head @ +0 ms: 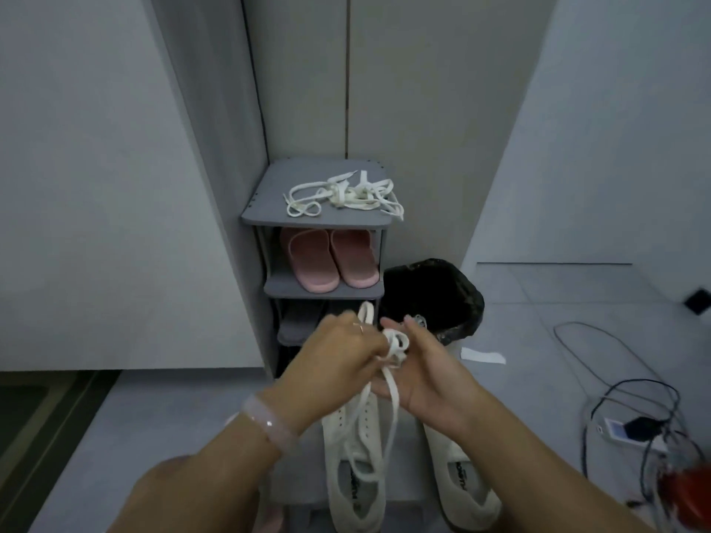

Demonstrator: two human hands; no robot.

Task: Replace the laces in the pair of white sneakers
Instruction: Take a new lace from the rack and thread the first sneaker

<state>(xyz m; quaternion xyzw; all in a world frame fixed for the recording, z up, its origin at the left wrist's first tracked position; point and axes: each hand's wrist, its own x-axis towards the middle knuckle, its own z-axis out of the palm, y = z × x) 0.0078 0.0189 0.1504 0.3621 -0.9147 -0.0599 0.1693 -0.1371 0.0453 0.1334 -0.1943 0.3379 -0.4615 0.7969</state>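
Left grip and right grip at frame centre, both pinching a bunched white lace, lace ends trailing into left sneaker, right sneaker beside it at lower centre, old laces piled on shelf above pink slippers, black bin beside.

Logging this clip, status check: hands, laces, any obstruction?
Both hands, left hand and right hand, gripping a white lace above the left sneaker. Loose laces piled on the shoe rack. Nothing obstructing.
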